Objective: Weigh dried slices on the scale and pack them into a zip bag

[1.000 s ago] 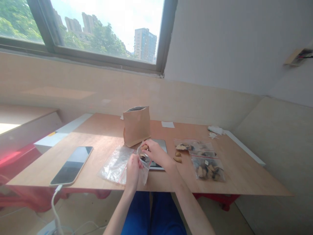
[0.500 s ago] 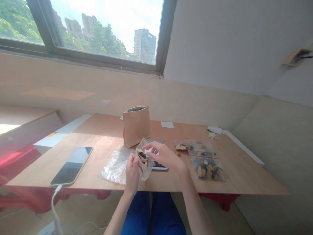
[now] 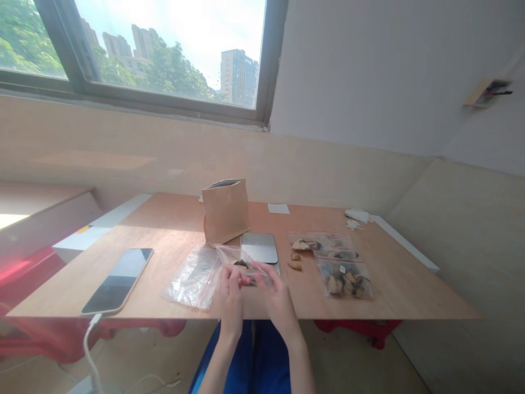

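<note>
Between my hands is a clear zip bag with dark and tan dried slices inside. My left hand grips its near left side, fingers curled. At its right side, my right hand has its thumb and fingers closed on the plastic. Just behind the bag lies a kitchen scale with a silver top; its front is partly hidden by the bag and my right hand. Flat clear plastic bags lie left of my left hand. Two loose dried pieces rest right of the scale.
A brown paper pouch stands open at the top behind the scale. Filled zip bags lie at the right. A phone with a white cable is at the left. White paper lies near the wall.
My right hand has moved down from above the bag's mouth to its right side. The bag is lower and tilted, and the scale's top now shows. A second loose piece is visible on the table.
</note>
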{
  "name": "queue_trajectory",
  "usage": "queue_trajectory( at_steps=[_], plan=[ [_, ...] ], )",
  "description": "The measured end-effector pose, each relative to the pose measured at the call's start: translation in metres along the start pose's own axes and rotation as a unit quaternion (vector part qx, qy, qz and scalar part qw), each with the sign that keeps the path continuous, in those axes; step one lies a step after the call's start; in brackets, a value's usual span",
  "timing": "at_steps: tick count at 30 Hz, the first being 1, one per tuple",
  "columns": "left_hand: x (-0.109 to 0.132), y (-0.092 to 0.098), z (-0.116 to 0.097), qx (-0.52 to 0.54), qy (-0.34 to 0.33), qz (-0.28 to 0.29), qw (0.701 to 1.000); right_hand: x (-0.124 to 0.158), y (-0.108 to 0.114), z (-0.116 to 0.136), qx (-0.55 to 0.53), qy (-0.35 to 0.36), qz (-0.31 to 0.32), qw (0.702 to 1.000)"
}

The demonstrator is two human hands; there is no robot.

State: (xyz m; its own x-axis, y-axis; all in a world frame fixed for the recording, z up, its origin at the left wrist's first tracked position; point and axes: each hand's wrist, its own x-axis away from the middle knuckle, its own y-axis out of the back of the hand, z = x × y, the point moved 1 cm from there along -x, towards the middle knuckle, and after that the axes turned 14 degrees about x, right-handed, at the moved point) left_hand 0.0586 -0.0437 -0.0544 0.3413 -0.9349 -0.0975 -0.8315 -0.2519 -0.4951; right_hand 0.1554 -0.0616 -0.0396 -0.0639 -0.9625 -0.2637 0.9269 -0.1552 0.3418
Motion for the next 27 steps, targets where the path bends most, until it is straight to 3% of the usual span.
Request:
queue_trajectory(
  at_steps=[4, 9, 10, 13, 15, 22, 27],
  plan=[
    [0.012, -0.005, 0.002, -0.024, 0.000, 0.049, 0.999, 0.002, 0.006, -0.003, -0.010, -0.012, -0.043, 0.999],
    [0.005, 0.013, 0.006, -0.088, -0.049, -0.084, 0.991, 0.006, 0.018, -0.012, -0.037, -0.049, -0.095, 0.994],
    [0.002, 0.018, 0.008, -0.085, -0.043, -0.084, 0.992, 0.006, 0.019, -0.013, -0.036, -0.052, -0.097, 0.993],
    [-0.008, 0.031, 0.010, -0.060, 0.007, 0.020, 0.998, 0.009, 0.023, -0.014, -0.027, -0.057, -0.092, 0.994],
    [-0.010, 0.036, 0.008, -0.042, 0.021, 0.042, 0.998, 0.010, 0.023, -0.015, -0.018, -0.058, -0.080, 0.995],
    [-0.006, 0.038, -0.002, -0.029, 0.029, -0.021, 0.999, 0.011, 0.022, -0.025, 0.026, -0.028, -0.075, 0.996],
    [-0.007, 0.037, -0.007, -0.027, 0.019, -0.033, 0.999, 0.011, 0.019, -0.027, -0.002, -0.036, -0.142, 0.989]
  ],
)
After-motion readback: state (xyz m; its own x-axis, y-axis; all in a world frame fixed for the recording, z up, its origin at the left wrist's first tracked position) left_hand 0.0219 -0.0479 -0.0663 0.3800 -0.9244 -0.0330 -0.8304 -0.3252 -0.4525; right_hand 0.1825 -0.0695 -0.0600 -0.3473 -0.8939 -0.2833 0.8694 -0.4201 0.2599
